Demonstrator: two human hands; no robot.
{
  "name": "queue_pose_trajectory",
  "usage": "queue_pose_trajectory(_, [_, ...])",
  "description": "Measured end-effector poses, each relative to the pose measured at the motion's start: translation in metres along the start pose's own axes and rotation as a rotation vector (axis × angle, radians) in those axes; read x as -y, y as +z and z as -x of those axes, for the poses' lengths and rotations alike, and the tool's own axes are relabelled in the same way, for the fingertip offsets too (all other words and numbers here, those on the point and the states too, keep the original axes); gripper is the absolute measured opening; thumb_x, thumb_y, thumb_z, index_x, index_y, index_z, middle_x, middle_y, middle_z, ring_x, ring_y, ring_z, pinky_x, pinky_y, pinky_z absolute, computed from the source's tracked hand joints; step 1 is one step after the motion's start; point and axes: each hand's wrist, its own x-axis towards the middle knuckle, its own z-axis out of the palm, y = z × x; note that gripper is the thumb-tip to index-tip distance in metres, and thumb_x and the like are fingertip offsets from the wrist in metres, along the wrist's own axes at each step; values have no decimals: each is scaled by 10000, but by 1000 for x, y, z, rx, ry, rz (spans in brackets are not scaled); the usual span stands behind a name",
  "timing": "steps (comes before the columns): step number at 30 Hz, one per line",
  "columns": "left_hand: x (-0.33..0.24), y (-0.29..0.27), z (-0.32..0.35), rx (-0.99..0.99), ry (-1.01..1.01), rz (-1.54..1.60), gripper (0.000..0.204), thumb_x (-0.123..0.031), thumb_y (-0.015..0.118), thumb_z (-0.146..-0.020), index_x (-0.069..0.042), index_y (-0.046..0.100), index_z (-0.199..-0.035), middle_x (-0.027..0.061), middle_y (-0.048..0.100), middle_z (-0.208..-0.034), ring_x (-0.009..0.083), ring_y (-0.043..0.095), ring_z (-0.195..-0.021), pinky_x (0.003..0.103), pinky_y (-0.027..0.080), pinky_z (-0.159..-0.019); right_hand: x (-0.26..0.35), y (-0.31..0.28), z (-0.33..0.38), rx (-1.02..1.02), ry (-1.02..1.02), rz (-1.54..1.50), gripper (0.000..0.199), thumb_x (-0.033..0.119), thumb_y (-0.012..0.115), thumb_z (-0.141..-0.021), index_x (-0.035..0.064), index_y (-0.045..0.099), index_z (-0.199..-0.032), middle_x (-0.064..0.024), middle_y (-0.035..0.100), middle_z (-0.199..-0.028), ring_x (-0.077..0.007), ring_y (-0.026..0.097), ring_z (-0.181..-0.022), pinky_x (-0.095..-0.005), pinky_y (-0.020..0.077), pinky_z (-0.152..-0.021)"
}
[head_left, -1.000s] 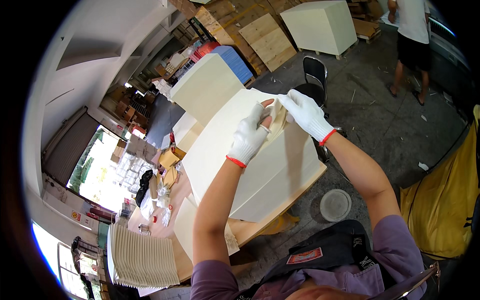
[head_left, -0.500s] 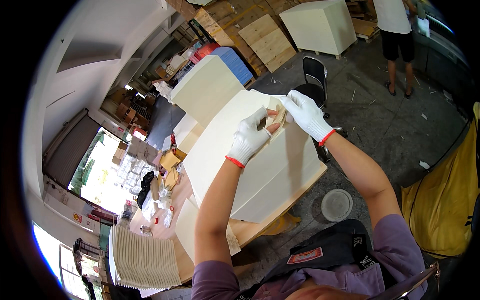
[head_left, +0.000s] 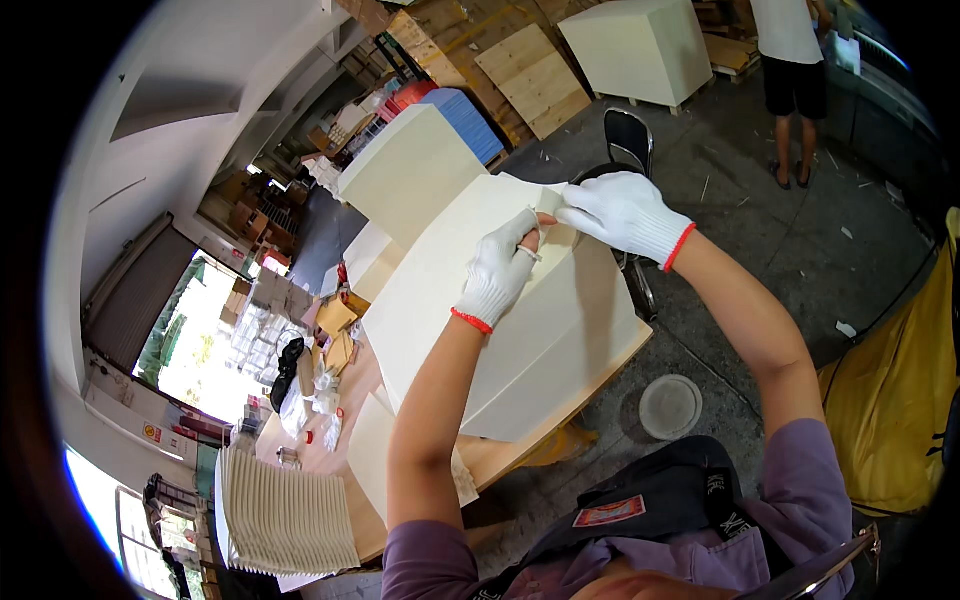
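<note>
A tall stack of large cream sheets [head_left: 430,295] rests on the wooden table. At its far right corner, my left hand [head_left: 497,265] pinches a sheet's edge between thumb and finger; those bare tips poke out of the white knitted glove. My right hand [head_left: 628,213], in a white glove with a red cuff, has its fingers closed at the same corner, on a small turned-up flap of sheet [head_left: 549,202]. How many sheets lie between the fingers is hidden.
A fanned pile of cream pieces [head_left: 285,515] lies at the table's [head_left: 500,465] near left. Behind stands another cream stack [head_left: 415,175]. A black chair [head_left: 628,140] and round lid-like disc [head_left: 670,408] are to the right. Another person [head_left: 792,90] stands at the far right.
My right hand has turned flatter, its wrist swinging outward to the right. The curled sheet edges between my hands have dropped lower, and my left fingers have drawn closer together.
</note>
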Motion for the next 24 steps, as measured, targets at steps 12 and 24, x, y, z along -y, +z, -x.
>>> queue_pose_trajectory(12, [9,4,-3,27,-62,114,298,-158,714,-985,-53,732,-1263,-47,513,-807,72,470,-749,272,424,-688,27,20,4,-33,573,-690,517,534,453,-1097,68,675,-1129,-191,688,-961,-405,665,-923,-465,493,-811])
queue_pose_trajectory(24, [-1,1,1,-48,-9,105,303,-159,654,-1016,-91,725,-1302,7,564,-838,131,537,-822,313,491,-805,32,7,3,43,631,-718,539,567,451,-1096,70,658,-1077,-189,663,-862,-367,669,-849,-452,492,-778])
